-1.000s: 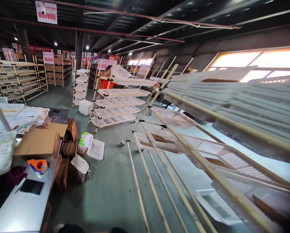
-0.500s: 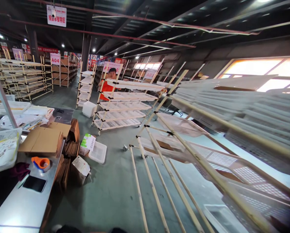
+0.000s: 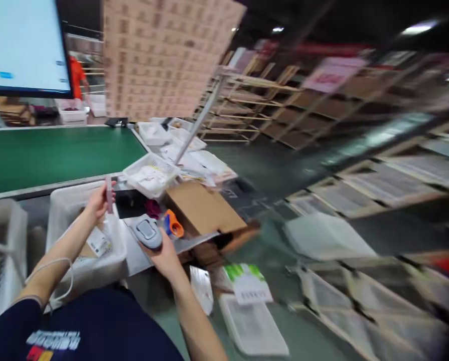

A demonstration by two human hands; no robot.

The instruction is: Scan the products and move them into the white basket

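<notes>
Currently, a grey handheld scanner is gripped in the right hand, while a thin, pinkish flat item is pinched upright, seen nearly edge-on, in the left hand; what exactly is held there cannot be told through the blur. The scanner is held to the right of that item and slightly closer in, with a gap left between the two, and its long axis is slanted away and leftward from the right hand, roughly toward the left. Below the left hand, a white plastic bin is placed, its right wall near the item; inside, a small labelled box is seen, partly covered by the left forearm. To the left of that forearm, a second white bin is cut off by the view, and its contents cannot be made out. Beyond both hands, a perforated white basket is loaded with white packets. Just past the right hand, an orange tape dispenser is set beside brown cardboard
</notes>
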